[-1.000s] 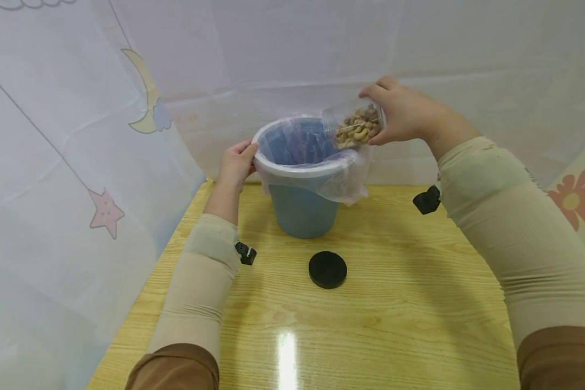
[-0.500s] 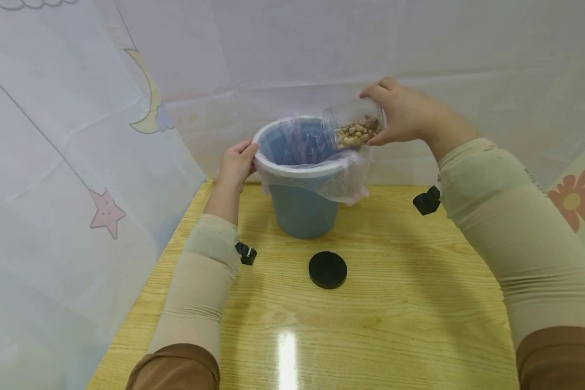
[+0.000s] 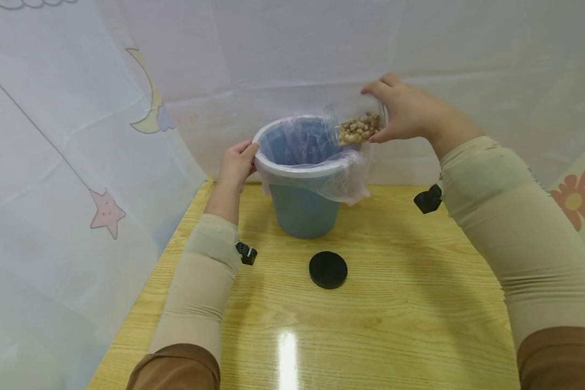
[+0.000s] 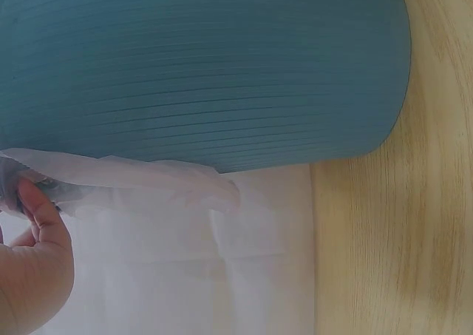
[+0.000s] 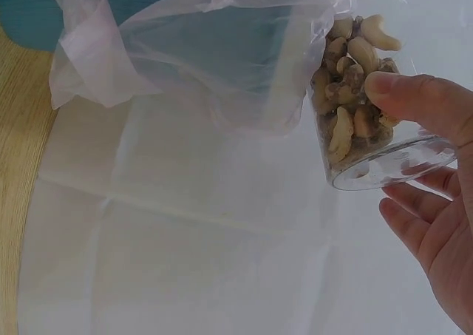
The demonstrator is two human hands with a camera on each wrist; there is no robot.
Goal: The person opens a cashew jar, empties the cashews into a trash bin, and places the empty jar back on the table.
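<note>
My right hand [image 3: 403, 111] grips a clear jar [image 5: 369, 174] round its base end. The jar lies nearly on its side, its mouth over the right part of the blue trash can [image 3: 306, 211]. Cashews [image 5: 347, 91] and other nuts fill part of the jar, lying along its lower side. A thin pinkish bag [image 5: 214, 76] lines the can and hangs over its white rim. At the left of that rim, my left hand [image 3: 236, 162] pinches the edge, thumb on top. The left wrist view shows its fingers against the bag [image 4: 140, 174].
A round black lid [image 3: 328, 270] lies flat on the wooden table [image 3: 395, 325] in front of the can. A pale printed sheet [image 3: 292, 54] hangs close behind the can and along the left side.
Nuts in the jar have shifted and look fewer than a second ago. The jar has risen very slightly with my right hand. My left hand and the can stay put.
</note>
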